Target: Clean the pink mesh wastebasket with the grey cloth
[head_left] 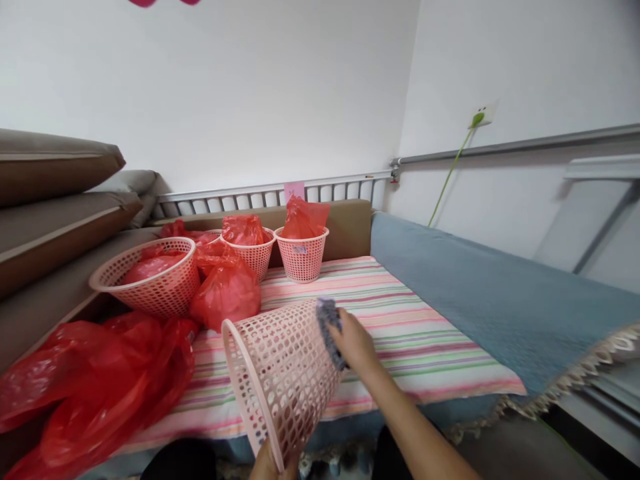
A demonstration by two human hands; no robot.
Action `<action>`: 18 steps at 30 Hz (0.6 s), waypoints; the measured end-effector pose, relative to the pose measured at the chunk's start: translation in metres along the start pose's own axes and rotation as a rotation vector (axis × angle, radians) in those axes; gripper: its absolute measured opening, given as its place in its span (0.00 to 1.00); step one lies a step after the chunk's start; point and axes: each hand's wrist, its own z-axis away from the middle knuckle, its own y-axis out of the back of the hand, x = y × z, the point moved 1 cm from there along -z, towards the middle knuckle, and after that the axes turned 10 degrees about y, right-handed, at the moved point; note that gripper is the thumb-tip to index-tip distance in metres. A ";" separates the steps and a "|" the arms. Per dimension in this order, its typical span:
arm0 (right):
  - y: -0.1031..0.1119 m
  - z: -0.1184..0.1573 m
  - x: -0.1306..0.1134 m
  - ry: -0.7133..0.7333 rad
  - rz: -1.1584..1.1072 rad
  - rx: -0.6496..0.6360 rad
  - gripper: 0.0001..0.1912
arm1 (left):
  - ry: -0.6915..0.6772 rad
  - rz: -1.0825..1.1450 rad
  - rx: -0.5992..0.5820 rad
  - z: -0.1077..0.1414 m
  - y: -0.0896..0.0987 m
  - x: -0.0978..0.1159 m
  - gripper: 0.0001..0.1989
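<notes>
A pink perforated plastic basket lies tipped on its side in front of me, its open rim facing left and its base to the right. My left hand grips the rim at the bottom of the view, fingers partly inside the basket. In my right hand is a bunched grey cloth, pressed against the basket's base. Part of the cloth is covered by the fingers.
Pink baskets with red plastic bags inside stand at the back and left. A filled red bag and loose red bags lie on the striped cloth. Stacked cushions rise at left; a blue-covered backrest borders the right.
</notes>
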 end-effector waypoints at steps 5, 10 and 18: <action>0.009 -0.012 0.052 -0.176 0.168 0.012 0.15 | -0.078 0.038 -0.046 -0.002 -0.006 -0.001 0.25; 0.003 -0.001 0.031 -0.114 0.201 0.020 0.16 | 0.004 -0.032 0.001 -0.001 -0.008 0.040 0.30; -0.003 0.059 -0.100 0.378 -0.280 -0.086 0.17 | -0.017 -0.115 0.110 -0.013 0.000 0.019 0.22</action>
